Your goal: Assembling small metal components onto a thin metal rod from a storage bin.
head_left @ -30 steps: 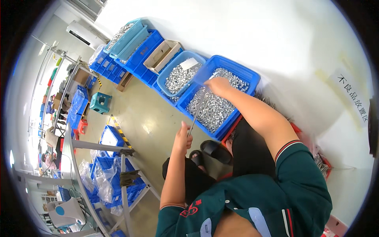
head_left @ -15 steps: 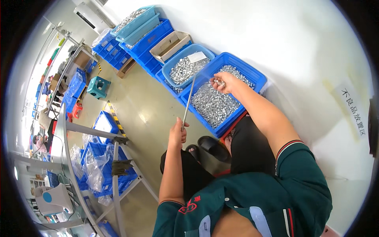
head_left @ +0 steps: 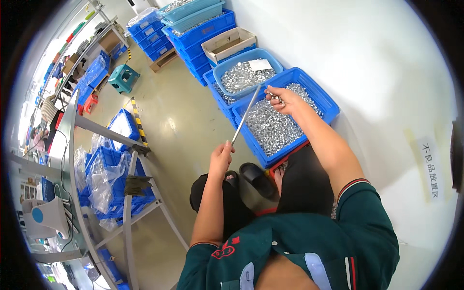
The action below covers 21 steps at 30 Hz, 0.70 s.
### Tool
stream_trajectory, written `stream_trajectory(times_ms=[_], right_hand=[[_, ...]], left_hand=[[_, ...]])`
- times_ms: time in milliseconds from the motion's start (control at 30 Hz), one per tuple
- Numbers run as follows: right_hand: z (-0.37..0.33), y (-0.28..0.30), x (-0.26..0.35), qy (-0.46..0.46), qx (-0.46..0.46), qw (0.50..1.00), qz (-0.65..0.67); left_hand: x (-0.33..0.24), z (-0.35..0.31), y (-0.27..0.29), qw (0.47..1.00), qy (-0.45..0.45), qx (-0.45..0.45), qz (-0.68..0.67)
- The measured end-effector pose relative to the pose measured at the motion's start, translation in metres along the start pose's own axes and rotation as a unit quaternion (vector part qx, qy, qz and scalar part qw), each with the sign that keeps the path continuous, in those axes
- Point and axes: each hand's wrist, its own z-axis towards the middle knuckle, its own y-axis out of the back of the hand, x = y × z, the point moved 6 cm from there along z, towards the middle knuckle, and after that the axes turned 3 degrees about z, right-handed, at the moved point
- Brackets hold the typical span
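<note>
My left hand [head_left: 221, 158] is closed around the lower end of a thin metal rod [head_left: 245, 118], which slants up and to the right. My right hand [head_left: 288, 101] hangs over a blue plastic crate [head_left: 330, 107], its fingers curled around a few small silver metal pieces [head_left: 276, 99]. The rod's upper tip is beside the right fingertips; whether a piece touches it, I cannot make out. Inside the crate lies a heap of similar small shiny metal pieces [head_left: 275, 128].
A light blue basket [head_left: 279, 67] of metal pieces, with a white paper on top, stands behind the crate. Beyond are an open box [head_left: 247, 36] and stacked blue crates [head_left: 193, 50]. A metal-legged table [head_left: 126, 220] is at left, a teal stool [head_left: 123, 79] farther off.
The rod leans further right, and its tip has come closer to my right fingertips. The whole view has shifted slightly. Both hands keep their hold.
</note>
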Motion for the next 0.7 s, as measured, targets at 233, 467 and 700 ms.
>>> stream_trajectory(times_ms=[233, 467, 700], right_hand=[[-0.003, -0.023, -0.001, 0.016, 0.015, 0.999, 0.046], [-0.015, -0.042, 0.012, 0.114, -0.003, 0.983, -0.142], [-0.015, -0.053, 0.002, 0.057, 0.009, 0.962, -0.267]], left_hand=[[0.003, 0.0, 0.008, 0.994, -0.063, -0.006, 0.088], [0.005, -0.003, 0.013, 0.993, -0.055, -0.03, 0.099], [0.005, 0.002, 0.014, 0.99, -0.067, -0.046, 0.119]])
